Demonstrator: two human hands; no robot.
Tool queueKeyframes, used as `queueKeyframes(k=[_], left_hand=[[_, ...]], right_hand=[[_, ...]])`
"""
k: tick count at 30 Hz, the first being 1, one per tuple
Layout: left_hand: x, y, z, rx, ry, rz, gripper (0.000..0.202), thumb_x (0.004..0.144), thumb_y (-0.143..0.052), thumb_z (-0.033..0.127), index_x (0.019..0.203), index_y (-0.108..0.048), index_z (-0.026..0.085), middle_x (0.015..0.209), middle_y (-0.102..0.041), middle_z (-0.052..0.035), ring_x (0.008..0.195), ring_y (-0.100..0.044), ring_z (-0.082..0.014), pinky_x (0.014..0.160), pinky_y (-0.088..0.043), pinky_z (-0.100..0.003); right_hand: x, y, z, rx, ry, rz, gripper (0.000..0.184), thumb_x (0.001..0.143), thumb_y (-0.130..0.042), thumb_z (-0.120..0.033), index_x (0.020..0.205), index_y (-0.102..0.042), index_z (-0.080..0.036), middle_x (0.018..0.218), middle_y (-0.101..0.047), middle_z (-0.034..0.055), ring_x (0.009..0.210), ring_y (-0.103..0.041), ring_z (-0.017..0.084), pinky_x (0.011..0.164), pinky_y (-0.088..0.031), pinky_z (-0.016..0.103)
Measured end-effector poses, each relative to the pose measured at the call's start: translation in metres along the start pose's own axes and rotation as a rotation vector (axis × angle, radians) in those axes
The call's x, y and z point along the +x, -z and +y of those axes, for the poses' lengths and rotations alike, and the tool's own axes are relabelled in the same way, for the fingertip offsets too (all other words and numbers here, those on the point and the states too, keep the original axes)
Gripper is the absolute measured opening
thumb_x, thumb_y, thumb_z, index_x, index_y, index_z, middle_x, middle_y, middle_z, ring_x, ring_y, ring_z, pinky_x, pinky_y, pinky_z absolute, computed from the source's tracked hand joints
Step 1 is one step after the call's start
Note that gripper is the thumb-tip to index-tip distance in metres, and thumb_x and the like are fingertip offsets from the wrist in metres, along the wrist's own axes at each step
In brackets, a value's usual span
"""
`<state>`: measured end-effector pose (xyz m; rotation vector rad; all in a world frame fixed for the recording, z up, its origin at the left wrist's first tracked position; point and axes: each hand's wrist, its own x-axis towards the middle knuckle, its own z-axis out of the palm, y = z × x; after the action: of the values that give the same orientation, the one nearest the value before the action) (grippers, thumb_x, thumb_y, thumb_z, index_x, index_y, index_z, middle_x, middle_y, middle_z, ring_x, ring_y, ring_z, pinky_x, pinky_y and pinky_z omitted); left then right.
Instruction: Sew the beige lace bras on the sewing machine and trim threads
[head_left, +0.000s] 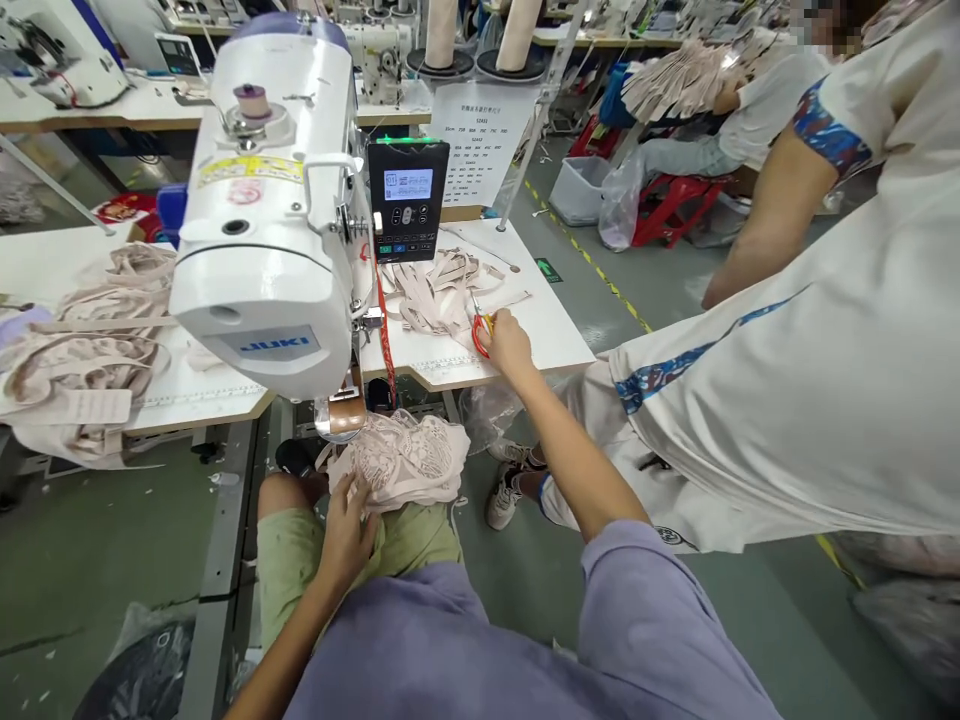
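The right hand (511, 345) closes its fingers around the scissors (476, 330) near the surface's (555, 348) front edge; blades should clear the straps (424, 292). The left hand (349, 530) rests on the lace bra (416, 465) across the lap (420, 535), grip unclear.

A white table (562, 345) carries beige straps (427, 295) and a sewing machine (262, 270).

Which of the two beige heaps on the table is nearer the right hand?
The strap heap by the scissors at the right hand, right of the sewing machine; the other heap lies left of it.
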<state>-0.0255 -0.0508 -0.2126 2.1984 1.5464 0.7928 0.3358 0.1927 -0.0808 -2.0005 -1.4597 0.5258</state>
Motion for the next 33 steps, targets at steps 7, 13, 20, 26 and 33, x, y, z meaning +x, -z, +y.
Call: queueKeyframes(k=[7,13,20,26,33], left_hand=[[0.032,0.039,0.024,-0.266,0.113,0.054,0.029,0.098,-0.05,0.034,0.12,-0.061,0.018,0.126,-0.062,-0.0153,0.122,-0.058,-0.0304,0.105,-0.049,-0.051],[0.07,0.082,0.091,-0.81,0.321,-0.13,0.029,0.097,-0.057,0.043,0.109,-0.066,0.019,0.105,-0.072,-0.0092,0.103,-0.068,-0.0237,0.095,-0.054,-0.039],[0.082,0.101,0.127,-0.852,0.152,-0.187,0.02,0.092,-0.066,0.031,0.108,-0.071,0.02,0.103,-0.069,-0.007,0.09,-0.065,-0.0177,0.081,-0.052,-0.03],[0.08,0.105,0.122,-0.768,-0.042,-0.208,0.012,0.093,-0.068,0.026,0.101,-0.075,0.02,0.096,-0.071,-0.0058,0.087,-0.064,-0.0166,0.078,-0.05,-0.029],[0.075,0.104,0.112,-0.725,-0.105,-0.182,0.014,0.095,-0.066,0.031,0.097,-0.075,0.021,0.092,-0.07,-0.006,0.086,-0.065,-0.017,0.08,-0.053,-0.03]], right_hand=[[-0.11,0.024,0.0,0.834,-0.056,-0.282,0.039,0.094,-0.043,-0.056,0.104,-0.052,-0.02,0.088,-0.06,0.0032,0.052,-0.04,0.006,0.044,-0.035,0.017],[-0.221,-0.004,-0.019,1.866,-0.475,-0.919,0.024,0.085,-0.061,-0.039,0.09,-0.054,-0.017,0.085,-0.06,0.0022,0.051,-0.031,0.004,0.043,-0.027,0.016],[-0.261,-0.047,-0.023,1.821,-0.237,-1.127,0.044,0.078,-0.068,-0.057,0.097,-0.06,-0.018,0.085,-0.06,0.0012,0.054,-0.033,0.007,0.053,-0.029,0.024],[-0.251,-0.071,-0.003,1.617,0.02,-1.155,0.065,0.055,-0.089,-0.061,0.095,-0.057,-0.021,0.081,-0.061,-0.0003,0.057,-0.042,0.009,0.053,-0.03,0.023],[-0.24,-0.052,-0.009,1.428,0.251,-1.097,0.05,0.068,-0.088,-0.045,0.099,-0.058,-0.022,0.097,-0.058,0.0005,0.062,-0.05,0.008,0.06,-0.041,0.024]])
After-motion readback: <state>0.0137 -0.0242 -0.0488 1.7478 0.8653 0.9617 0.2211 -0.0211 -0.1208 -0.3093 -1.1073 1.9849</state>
